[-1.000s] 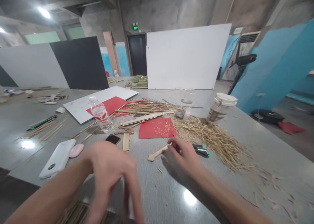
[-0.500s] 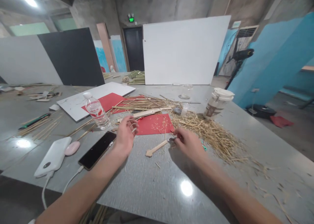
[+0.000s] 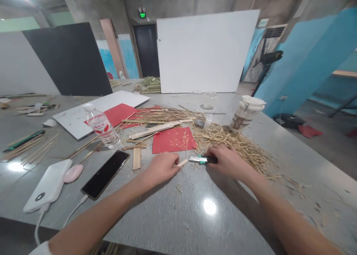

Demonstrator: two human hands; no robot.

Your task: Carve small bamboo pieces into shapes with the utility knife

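My left hand [image 3: 161, 167] is closed over a short bamboo piece [image 3: 183, 162], whose pale end sticks out to the right of my fingers. My right hand [image 3: 227, 160] grips a black and green utility knife [image 3: 203, 159], its blade end pointing left toward the bamboo tip. Both hands rest low on the grey table [image 3: 178, 217], just in front of a red paper sheet [image 3: 173, 140] dusted with shavings.
A heap of straw-like shavings [image 3: 240, 147] lies to the right, with a lidded cup [image 3: 247, 113] behind it. A black phone [image 3: 105, 174], white power bank [image 3: 48, 185], pink case [image 3: 73, 173] and water bottle [image 3: 100, 126] sit on the left. Bamboo strips [image 3: 158, 117] lie behind.
My left hand came forward from near the table edge and closed over the bamboo piece. My right hand took up the utility knife. The phone is now in plain view.
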